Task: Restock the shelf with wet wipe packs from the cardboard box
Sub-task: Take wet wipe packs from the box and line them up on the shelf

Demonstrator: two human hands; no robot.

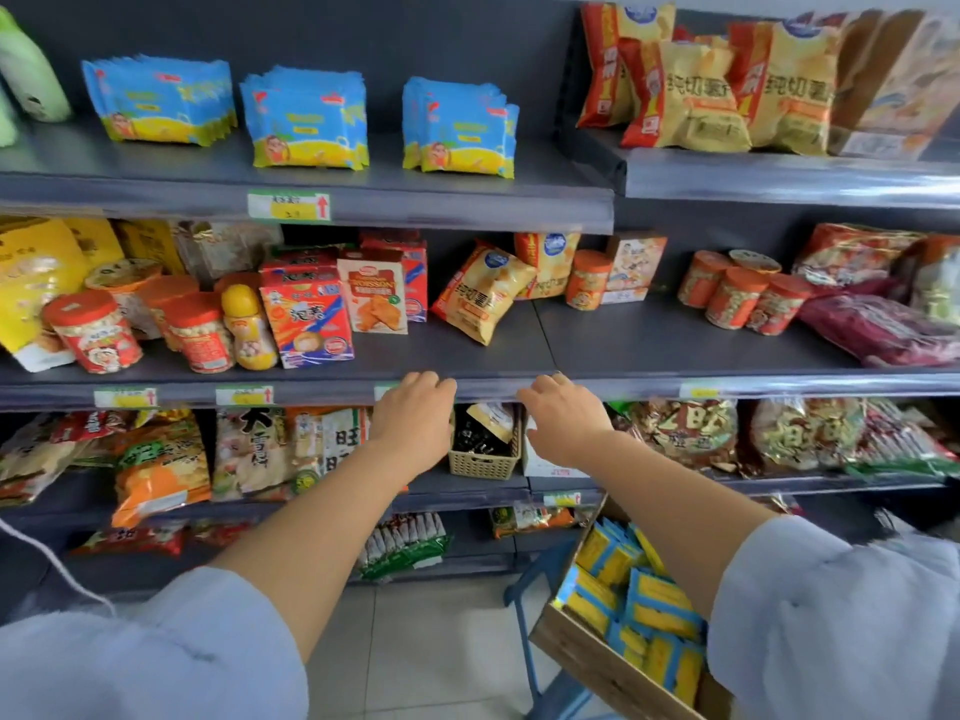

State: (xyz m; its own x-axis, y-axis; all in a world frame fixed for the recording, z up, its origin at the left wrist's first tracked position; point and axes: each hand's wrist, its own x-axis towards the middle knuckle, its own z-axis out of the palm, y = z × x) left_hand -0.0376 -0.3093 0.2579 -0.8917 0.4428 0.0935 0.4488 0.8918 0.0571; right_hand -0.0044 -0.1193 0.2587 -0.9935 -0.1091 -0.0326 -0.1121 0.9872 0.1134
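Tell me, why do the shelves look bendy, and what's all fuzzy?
In the head view, the wide-angle lens bows the shelf edge; the snack bags top right smear into blur; the wet wipe packs look fairly sharp.

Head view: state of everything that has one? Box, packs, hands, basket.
cardboard box: open, holds packs
boxed wet wipe packs: on edge, in rows
shelved wet wipe packs: three upright groups on the top shelf, gaps between
left hand: empty, fingers loosely curled, at middle shelf edge
right hand: empty, fingers loosely curled, same edge
beige basket: holds dark packets
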